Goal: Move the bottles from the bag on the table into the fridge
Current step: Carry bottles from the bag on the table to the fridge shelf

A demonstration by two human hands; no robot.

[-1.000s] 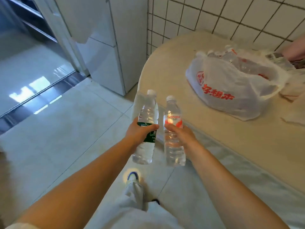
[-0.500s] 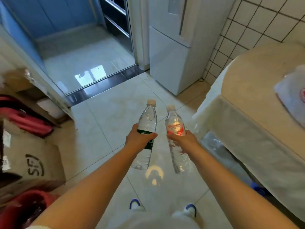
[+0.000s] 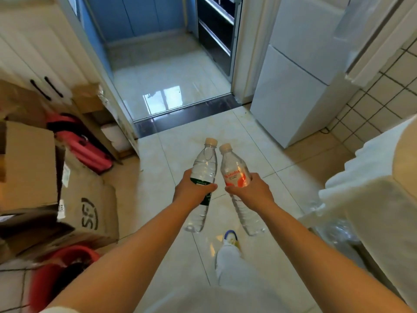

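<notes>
My left hand point(image 3: 194, 190) grips a clear water bottle with a green label point(image 3: 204, 168) around its middle. My right hand point(image 3: 250, 192) grips a clear water bottle with a red label point(image 3: 234, 170). Both bottles are tilted, caps pointing away from me, held side by side over the tiled floor. The white fridge point(image 3: 300, 71) stands at the upper right with its doors shut. The table point(image 3: 372, 190) shows only as a covered edge at the right; the bag is out of view.
Cardboard boxes point(image 3: 88, 208) and a pink case point(image 3: 88, 150) line the left wall, with a red bucket point(image 3: 58, 267) at lower left. A doorway point(image 3: 167, 86) with a dark threshold lies ahead. My foot point(image 3: 230, 238) is on the pale floor tiles.
The view has swung left, away from the table; the bag has left the frame and the fridge and doorway have come into view. Both hands still hold their bottles.
</notes>
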